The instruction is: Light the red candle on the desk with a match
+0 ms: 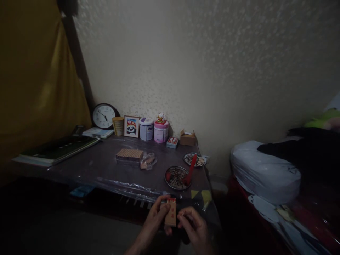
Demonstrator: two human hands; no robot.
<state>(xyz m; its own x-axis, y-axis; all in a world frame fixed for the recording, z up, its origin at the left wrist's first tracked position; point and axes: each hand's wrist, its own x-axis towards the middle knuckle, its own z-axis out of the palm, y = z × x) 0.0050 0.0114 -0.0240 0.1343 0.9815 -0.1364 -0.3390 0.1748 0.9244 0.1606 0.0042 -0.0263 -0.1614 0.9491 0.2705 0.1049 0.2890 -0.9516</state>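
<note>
Low in the view, near the table's front edge, my left hand [157, 214] grips a small tan matchbox [170, 216]. The box stands upright, with several red match heads [171, 200] showing at its top end and red marks on its face. My right hand [193, 224] is just right of the box, thumb and fingertips pinched together; what is between them is too small to make out. Beyond the hands sits a round metal plate [174, 187] of mixed beans or grains, with a red spoon [190, 170] leaning in it.
Behind it is a second plate [186, 162] with grains and several matchsticks [200, 161]. A row of small boxes [129, 156] lies beside a clear plastic bag [148, 161]. A clock [103, 116], picture frame [131, 126], tubs [160, 132] and open carton [187, 139] line the wall.
</note>
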